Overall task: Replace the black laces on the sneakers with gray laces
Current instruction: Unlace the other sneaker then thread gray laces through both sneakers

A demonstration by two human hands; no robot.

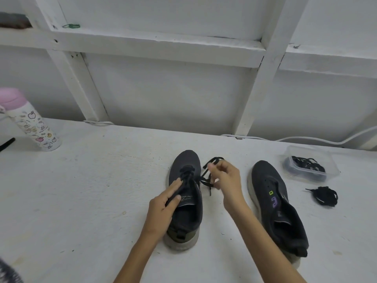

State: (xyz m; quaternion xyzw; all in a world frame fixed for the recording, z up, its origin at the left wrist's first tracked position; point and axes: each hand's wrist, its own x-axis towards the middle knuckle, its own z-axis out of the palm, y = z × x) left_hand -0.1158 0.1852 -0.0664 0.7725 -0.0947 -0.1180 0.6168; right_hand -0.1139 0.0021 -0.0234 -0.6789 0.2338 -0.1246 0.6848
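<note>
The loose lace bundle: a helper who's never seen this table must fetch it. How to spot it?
On the white table, look right of the unlaced sneaker. The black lace bundle lies on the tabletop, nearer the viewer than the clear plastic box. Unlike the box's laces, it sits in no container.

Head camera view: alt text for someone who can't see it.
A person's right hand pinches the black lace of a dark sneaker while the left hand presses on its tongue. A second sneaker, laceless, stands to its right on the white table, near a clear box of laces and a loose lace bundle.
</note>
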